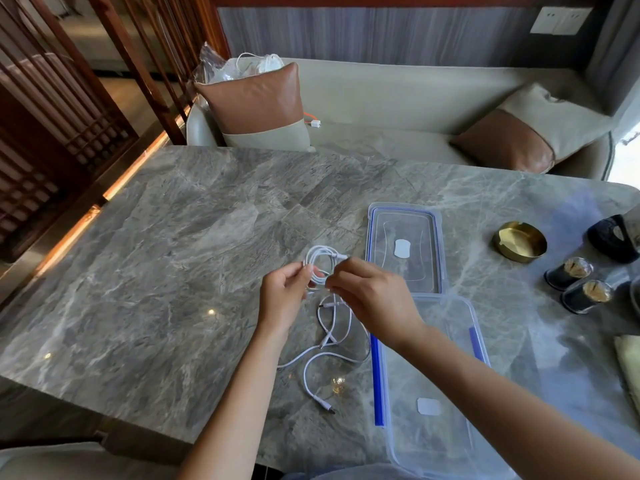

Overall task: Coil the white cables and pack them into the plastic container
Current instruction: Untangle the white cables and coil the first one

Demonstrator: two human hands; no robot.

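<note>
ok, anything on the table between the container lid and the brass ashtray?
Nothing. In the head view, the marble table is bare between the clear blue-sealed lid and the brass ashtray.

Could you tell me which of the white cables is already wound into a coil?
The coiled cable held up between both hands; the loose cables lie uncoiled on the table.

Grey marble table (173, 254) before a beige bench sofa (398, 98) with two cushions (brown and cream) — dark wooden lattice screen (52, 98) left, striped grey wall (381, 32) behind.
</note>
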